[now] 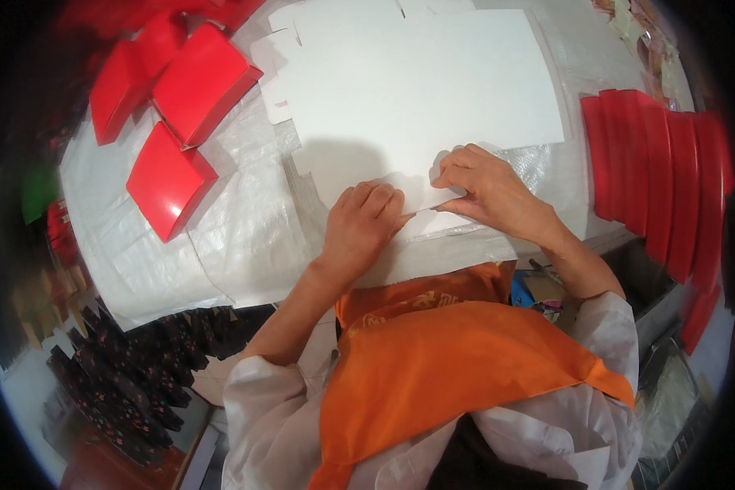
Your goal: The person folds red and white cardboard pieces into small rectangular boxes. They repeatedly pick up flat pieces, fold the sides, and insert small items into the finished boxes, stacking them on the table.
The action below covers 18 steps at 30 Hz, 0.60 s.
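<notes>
A large white die-cut cardboard sheet [422,79] lies flat before me, with slots and tabs along its left side. Its near edge is bent up between my hands. My left hand [366,220] grips that edge, fingers curled on top and thumb below. To the right, my right hand [487,190] pinches the same edge, its thumb pointing toward the left thumb. Beneath the lifted part, another white surface [416,228] shows near the table's front. The underside of the sheet is hidden.
Folded red cardboard boxes [205,86] stand on the left of the table, one red box [168,180] nearer me. A row of red cardboard pieces [655,177] stands at the right. White woven plastic sheeting [245,245] covers the table. Dark flower-patterned pieces [122,380] sit below left.
</notes>
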{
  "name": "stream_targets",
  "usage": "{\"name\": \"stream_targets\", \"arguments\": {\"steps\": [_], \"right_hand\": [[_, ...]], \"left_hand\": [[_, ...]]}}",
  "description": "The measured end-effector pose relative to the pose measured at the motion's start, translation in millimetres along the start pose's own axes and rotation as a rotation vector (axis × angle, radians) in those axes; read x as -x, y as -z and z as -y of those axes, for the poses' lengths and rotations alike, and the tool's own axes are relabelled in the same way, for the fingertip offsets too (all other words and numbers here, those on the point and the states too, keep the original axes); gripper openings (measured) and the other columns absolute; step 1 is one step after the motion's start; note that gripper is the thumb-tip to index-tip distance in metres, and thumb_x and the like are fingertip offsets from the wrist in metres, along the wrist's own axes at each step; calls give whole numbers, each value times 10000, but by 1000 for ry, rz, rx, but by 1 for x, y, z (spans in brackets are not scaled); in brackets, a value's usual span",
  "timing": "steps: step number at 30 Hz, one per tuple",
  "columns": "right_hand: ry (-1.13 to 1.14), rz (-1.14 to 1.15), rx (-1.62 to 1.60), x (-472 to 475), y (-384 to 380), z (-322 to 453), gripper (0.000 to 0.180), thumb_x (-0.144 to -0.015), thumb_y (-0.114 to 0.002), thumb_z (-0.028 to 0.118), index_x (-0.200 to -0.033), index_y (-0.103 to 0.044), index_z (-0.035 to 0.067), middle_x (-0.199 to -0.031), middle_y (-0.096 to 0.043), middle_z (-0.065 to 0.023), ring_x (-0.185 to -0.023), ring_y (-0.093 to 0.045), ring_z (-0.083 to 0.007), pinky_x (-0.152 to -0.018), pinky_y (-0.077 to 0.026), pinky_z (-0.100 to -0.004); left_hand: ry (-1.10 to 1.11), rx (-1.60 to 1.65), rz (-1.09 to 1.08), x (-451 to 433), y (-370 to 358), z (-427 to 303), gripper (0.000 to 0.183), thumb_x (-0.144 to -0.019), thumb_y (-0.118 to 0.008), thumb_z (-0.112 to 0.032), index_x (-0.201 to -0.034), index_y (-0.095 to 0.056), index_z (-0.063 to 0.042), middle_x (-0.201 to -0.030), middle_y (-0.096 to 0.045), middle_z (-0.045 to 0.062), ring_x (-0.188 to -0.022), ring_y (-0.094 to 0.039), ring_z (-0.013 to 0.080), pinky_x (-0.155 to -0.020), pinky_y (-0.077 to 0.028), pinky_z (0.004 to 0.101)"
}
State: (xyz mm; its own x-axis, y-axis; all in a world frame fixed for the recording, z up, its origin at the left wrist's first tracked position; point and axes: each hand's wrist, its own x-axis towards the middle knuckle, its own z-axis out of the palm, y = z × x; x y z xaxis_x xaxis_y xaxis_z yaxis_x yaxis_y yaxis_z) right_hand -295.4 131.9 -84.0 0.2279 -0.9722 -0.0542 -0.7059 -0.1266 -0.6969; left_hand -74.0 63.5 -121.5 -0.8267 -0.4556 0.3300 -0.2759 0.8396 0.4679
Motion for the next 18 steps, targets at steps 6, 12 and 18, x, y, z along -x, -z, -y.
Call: {"name": "stream_targets", "arguments": {"steps": [6, 12, 18], "right_hand": [[-101, 195, -128, -18, 16, -6, 291, -672, -770, 129, -890, -588, 67, -862, -554, -59, -817, -523, -261, -649, -444, -351], [-91, 106, -10, -10, 5, 1, 291, -671, -755, 125, -887, -563, 93, -894, -557, -29, -859, -523, -260, -695, -444, -366], [17, -31, 78, 6, -12, -3, 309, -648, -745, 104, -894, -558, 113, -915, -566, -7, -863, -535, -238, -702, -454, -356]], "left_hand": [[201, 270, 175, -8, 11, 8, 272, -688, -750, -139, -897, -598, -55, -900, -590, 72, -842, -587, 275, -700, -487, 367], [-82, -58, -1, 7, 2, 4, 268, -688, -671, -95, -949, -619, -66, -938, -594, 56, -874, -589, 225, -693, -459, 336], [-197, -109, -9, 18, -2, 1, 293, -704, -643, -58, -996, -616, -47, -946, -586, 69, -886, -587, 219, -692, -440, 322]]}}
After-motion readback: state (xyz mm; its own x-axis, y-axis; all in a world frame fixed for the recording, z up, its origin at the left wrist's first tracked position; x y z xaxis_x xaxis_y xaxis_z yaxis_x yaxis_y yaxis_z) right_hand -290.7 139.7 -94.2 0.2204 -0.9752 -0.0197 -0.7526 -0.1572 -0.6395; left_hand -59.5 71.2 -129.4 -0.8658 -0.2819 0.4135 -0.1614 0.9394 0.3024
